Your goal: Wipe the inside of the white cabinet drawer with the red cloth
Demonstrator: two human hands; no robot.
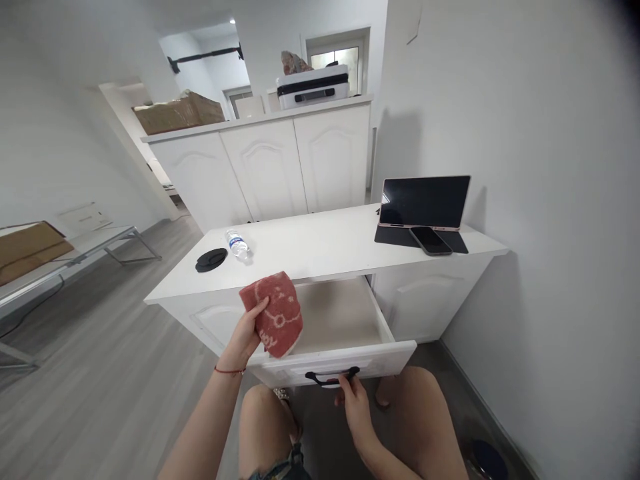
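Observation:
My left hand (249, 332) grips a folded red towel (280, 319) with a pale pattern, the thumb lying across its face. The towel hangs over the left side of a pulled-out white drawer (345, 307), whose visible inside is bare. Below the drawer front, my right hand (353, 397) has its fingers curled at the right end of the black handle (325, 381). Part of those fingers is hidden behind the handle and drawer front.
On the white cabinet top (310, 243) lie a plastic bottle (238, 245), a black round object (211, 259), a propped tablet (425, 202) and a phone (431, 241). A wall (550, 200) borders the right side. Behind stands a taller cabinet (265, 167) bearing a cardboard box (180, 113) and a white case (313, 87).

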